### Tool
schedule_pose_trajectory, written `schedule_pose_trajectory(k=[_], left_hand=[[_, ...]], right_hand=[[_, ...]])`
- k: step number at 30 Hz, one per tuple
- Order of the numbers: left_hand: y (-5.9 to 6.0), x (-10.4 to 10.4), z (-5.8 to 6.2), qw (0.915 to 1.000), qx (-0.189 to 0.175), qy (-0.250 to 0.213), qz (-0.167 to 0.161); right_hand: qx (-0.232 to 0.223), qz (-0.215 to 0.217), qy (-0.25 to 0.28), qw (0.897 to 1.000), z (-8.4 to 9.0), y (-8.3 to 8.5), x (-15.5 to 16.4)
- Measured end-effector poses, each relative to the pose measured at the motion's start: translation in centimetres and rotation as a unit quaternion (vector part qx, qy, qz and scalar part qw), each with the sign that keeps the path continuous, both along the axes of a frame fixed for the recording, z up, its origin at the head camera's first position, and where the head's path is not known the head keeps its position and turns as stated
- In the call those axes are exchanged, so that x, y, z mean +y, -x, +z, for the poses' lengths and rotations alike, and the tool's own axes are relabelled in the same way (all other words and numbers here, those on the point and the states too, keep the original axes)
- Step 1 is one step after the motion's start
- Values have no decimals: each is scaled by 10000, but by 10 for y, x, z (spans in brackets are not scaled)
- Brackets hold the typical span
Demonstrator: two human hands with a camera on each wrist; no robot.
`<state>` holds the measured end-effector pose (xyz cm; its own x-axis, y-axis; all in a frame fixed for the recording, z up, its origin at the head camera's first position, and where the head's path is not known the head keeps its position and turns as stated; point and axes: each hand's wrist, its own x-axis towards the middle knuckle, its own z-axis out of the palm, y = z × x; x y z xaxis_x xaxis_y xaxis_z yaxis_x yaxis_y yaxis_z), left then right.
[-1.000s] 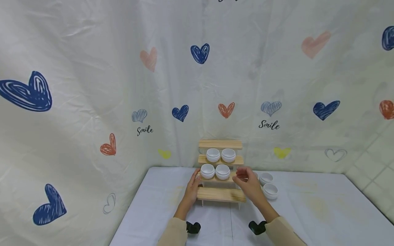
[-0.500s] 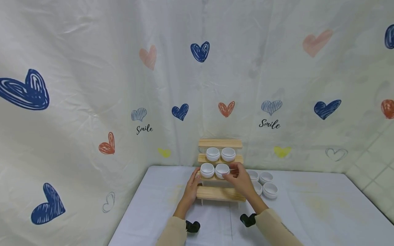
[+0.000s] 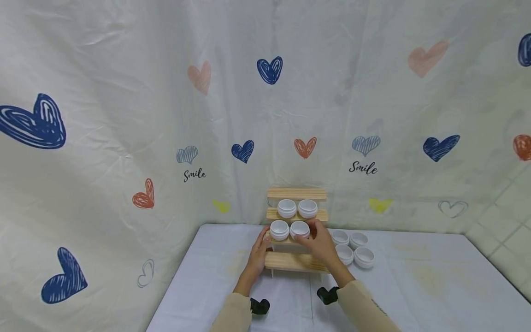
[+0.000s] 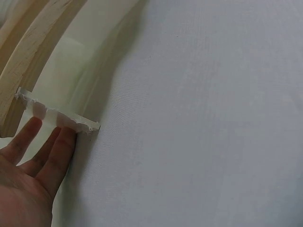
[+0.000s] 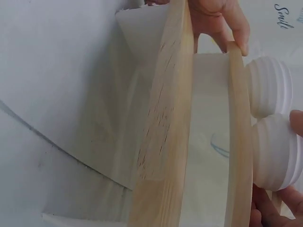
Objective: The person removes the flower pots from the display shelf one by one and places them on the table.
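Wooden stepped rack (image 3: 295,262) sits at back of tabletop (image 3: 415,286). Our left hand (image 3: 259,252) lies flat, fingers straight, against rack's left side, bracing it. Our right hand (image 3: 317,244) pinches white jar (image 3: 299,229) on second step, seating it beside its neighbour (image 3: 279,229). Spare jars (image 3: 352,249) wait just right of rack.

the stepped rack (image 3: 296,261) is pale unfinished wood with visible grain, its side panels (image 4: 57,118) clear plastic with rough edges. the small jars (image 3: 299,229) are smooth white plastic with ridged necks. the tablecloth (image 3: 415,286) is matt woven cloth; the backdrop (image 3: 124,115) is creased printed fabric.
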<state>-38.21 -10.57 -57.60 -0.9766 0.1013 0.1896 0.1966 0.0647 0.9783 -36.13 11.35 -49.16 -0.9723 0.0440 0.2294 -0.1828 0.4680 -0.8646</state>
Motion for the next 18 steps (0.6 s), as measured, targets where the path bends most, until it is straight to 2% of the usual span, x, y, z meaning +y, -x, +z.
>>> schedule_pose_trajectory(k=[13,18], left_hand=[[-2,1,2,10000,9,80,-5],[-1,1,1,10000,9,-35,-35]], right_hand=[[-146,161,278,9994,1,-6,3],[-110,259,423,9987,0,-5,2]])
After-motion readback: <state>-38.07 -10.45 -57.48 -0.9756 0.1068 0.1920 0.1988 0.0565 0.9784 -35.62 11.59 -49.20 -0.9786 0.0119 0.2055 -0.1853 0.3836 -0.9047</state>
